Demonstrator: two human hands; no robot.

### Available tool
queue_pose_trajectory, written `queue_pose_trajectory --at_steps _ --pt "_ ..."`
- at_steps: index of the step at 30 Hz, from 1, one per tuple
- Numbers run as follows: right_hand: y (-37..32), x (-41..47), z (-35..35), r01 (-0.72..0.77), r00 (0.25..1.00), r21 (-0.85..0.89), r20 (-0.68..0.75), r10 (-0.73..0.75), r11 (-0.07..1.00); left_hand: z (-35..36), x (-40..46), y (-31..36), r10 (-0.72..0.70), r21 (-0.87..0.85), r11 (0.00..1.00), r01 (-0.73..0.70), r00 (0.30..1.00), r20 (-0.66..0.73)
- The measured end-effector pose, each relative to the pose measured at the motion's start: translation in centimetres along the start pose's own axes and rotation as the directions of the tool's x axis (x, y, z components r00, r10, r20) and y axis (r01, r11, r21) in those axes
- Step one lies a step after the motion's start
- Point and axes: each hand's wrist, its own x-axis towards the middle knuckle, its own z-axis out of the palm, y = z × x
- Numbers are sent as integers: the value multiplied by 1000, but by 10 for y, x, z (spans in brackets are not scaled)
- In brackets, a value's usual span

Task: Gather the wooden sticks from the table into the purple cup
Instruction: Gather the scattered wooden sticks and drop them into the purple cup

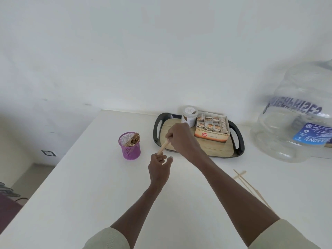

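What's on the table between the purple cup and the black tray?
Head view: only bare white table between purple cup and black tray; the sticks in both hands hover nearer the camera.

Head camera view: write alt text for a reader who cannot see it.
Both hands hold a bundle of wooden sticks above a white table, the right hand gripping its upper end and the left hand its lower end, beside a purple mesh cup already holding sticks. More loose sticks lie to the right.

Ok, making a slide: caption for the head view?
Both hands, left and right, grip wooden sticks beside the purple cup; more loose sticks remain.
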Motion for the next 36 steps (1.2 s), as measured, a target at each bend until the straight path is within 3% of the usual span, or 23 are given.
queue_pose_trajectory --at_steps 6,13,21,25,36 --pt "-43 39 12 140 988 126 -85 -130 982 -17 18 -18 10 89 996 -22 992 125" --pt "-73 84 68 203 978 7 57 -203 979 -24 25 -24 88 230 963 -140 971 222" --pt "-85 102 102 253 956 -175 196 -218 952 -34 22 -33 110 246 953 -177 958 264" --pt "-81 102 112 247 946 -131 249 -209 960 -38 23 -37 124 261 946 -194 957 264" --pt "-64 87 82 246 967 41 57 -248 968 -28 18 -28 176 280 925 -255 944 279"
